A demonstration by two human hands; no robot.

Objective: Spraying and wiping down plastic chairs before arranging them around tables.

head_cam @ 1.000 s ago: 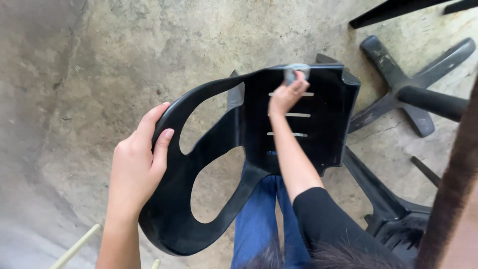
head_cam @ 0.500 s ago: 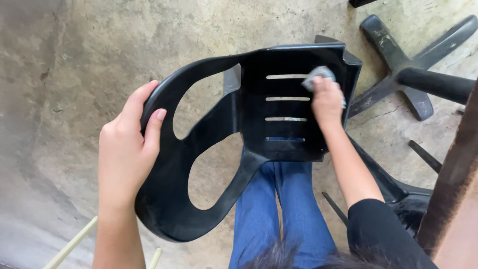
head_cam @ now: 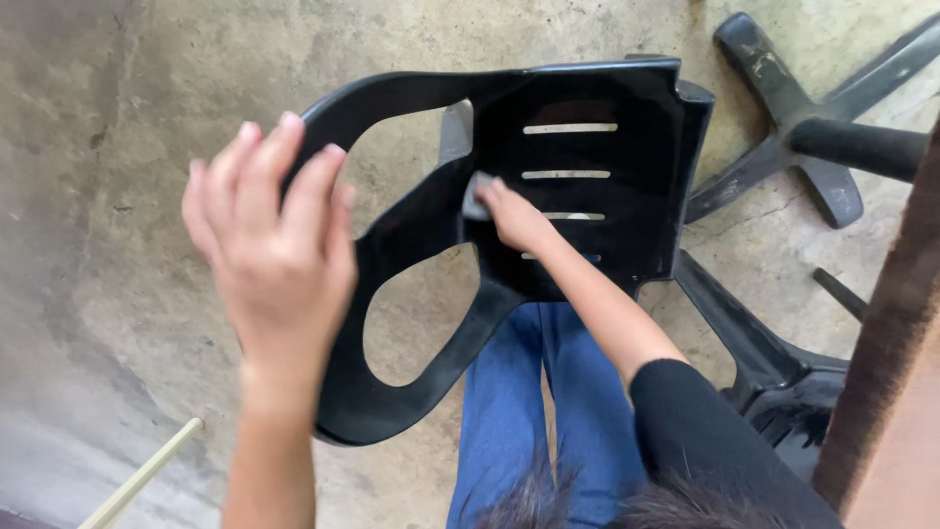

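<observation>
head view looks straight down on a black plastic chair backrest shell held over the person's lap. the shell is glossy, with four thin slots in its flat panel and two curved arms that enclose large openings. the right hand lies on the panel's left edge, beside the slots, fingers curled and pressing a small grey cloth against the plastic. the left hand hangs blurred above the shell's outer curved arm, fingers spread and loosely bent; whether it touches the plastic cannot be told. beneath the shell, blue jeans cover the legs, and a black sleeve covers the right arm from the elbow up.

around the shell lies a rough concrete floor, stained grey and tan with fine cracks. right of the shell a black star-shaped chair base lies on the concrete, and another black plastic part sits below it. a pale stick lies left of the shell's lower end.
</observation>
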